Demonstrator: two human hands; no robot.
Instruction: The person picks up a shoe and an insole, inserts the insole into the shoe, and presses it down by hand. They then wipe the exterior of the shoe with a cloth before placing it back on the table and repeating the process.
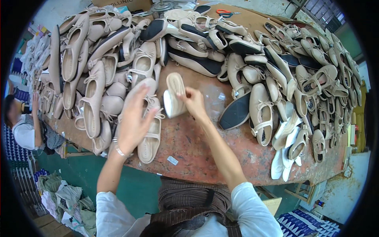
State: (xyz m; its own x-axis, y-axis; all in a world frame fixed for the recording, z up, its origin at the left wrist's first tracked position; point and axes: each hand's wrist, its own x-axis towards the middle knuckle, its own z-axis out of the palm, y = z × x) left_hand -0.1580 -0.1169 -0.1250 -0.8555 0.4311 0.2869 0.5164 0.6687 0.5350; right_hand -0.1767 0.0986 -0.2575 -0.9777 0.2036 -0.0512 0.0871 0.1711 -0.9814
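My right hand (193,102) pinches a small bundle of insoles (175,83) between thumb and fingers above the table. The top one is beige, and a white surface shows along the bundle's left side. My left hand (134,120) has its fingers apart over the shoes just left of the bundle. Beside it lies a beige bow-trimmed strap shoe (149,145), toe away from me, its pale inner sole showing. Another beige shoe is partly hidden under the left hand, and whether the fingers touch it is unclear.
Piles of beige shoes (94,98) cover the table's left, back and right (262,114). White insoles (278,164) lie at the right front edge. Orange-handled scissors (225,12) rest at the back. At far left, another person (25,130) stands beside the table; sacks (69,197) lie on the floor.
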